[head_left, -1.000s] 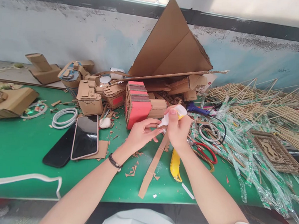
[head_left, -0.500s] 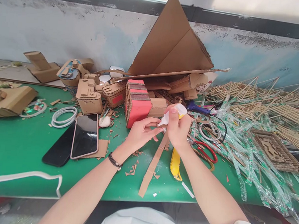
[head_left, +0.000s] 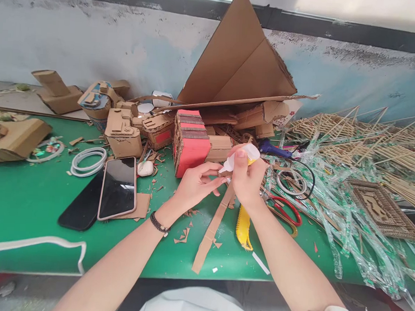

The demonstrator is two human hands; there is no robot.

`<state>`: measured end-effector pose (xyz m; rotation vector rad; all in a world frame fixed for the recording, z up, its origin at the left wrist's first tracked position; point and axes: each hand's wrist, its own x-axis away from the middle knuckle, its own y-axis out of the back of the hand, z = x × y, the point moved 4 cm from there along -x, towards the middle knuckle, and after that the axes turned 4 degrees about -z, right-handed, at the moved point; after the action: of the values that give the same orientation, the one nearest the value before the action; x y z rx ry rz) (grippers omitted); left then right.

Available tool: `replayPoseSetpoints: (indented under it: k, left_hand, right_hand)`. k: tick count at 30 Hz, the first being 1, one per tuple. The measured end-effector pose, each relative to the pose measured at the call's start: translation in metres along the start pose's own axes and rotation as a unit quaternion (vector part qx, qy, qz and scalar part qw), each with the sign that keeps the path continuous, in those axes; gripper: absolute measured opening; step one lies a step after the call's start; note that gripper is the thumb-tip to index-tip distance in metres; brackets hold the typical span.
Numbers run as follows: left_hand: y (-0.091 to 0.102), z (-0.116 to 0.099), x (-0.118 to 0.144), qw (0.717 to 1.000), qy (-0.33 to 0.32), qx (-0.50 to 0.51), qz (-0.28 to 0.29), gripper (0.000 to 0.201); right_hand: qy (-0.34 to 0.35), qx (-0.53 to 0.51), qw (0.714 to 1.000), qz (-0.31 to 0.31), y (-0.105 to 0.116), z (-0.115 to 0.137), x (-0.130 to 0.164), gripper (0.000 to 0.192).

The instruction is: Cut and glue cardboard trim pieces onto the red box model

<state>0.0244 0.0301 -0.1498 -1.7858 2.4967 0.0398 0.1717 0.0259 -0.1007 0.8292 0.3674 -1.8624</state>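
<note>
**A:** ok so what's on the table point(head_left: 24, 201), going left to right?

**B:** Far left there's a flat cardboard box point(head_left: 15, 138), then a coil of white cable point(head_left: 88, 161). Next to that, two phones lying screen up, a dark one point(head_left: 81, 207) and a pink-cased phone point(head_left: 118, 188) partly overlapping it. Behind them is a pile of little cardboard models point(head_left: 123, 132), and a red block point(head_left: 191, 143) standing upright just behind the hands.

**A:** and the hands?

**B:** Left hand point(head_left: 194, 185) with a beaded bracelet point(head_left: 158, 224) on the wrist. Its grip is loosely closed: thumb and fingertips pinch something tiny at the top of the cardboard strip point(head_left: 212, 227), too small to make out. The strip runs from there down toward the table edge. The right hand point(head_left: 247, 183) has a full, tight grip around a small glue bottle point(head_left: 240, 158). The bottle pokes out the top of the fist, tilted, nozzle pointing left and down right at the left fingertips, basically touching that spot.

**A:** right side?

**B:** Yellow utility knife point(head_left: 242, 227) just below the right wrist, red-handled scissors point(head_left: 288, 211) beside it, then a big mess of clear plastic wrappers point(head_left: 333, 204) and bamboo sticks point(head_left: 378, 141).
</note>
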Motion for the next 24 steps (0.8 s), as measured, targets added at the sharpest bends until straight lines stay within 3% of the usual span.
replayPoseSetpoints:
  k: [24]
  left_hand:
    - [0.0017, -0.0063, 0.0011, 1.0, 0.0, 0.009, -0.02, 0.038]
  right_hand:
    - [0.01, 0.017, 0.999, -0.028, 0.0062, -0.0017, -0.0039, 0.05]
